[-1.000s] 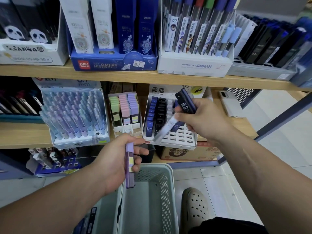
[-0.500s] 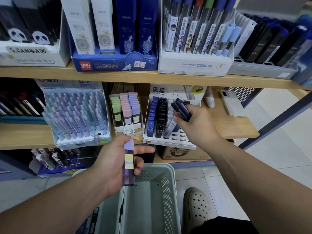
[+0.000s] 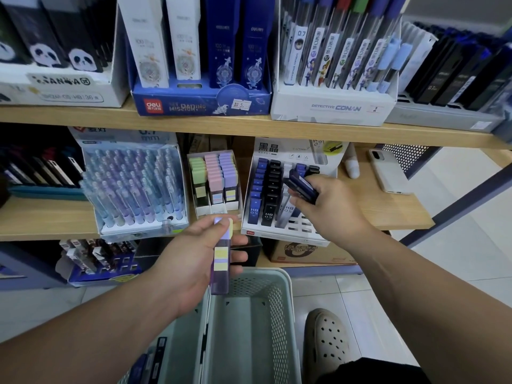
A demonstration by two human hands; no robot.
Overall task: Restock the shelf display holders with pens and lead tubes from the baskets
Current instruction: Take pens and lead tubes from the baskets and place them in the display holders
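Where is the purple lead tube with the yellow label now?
In the head view the purple lead tube is near the centre, held upright by the left hand, just above the pale basket and below the pastel tube holder.

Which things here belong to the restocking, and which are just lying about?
Job: purple lead tube in the left hand; dark blue tubes in the right hand; HB lead holder; pastel tube holder; basket.
Lying about: white phone; cardboard box.
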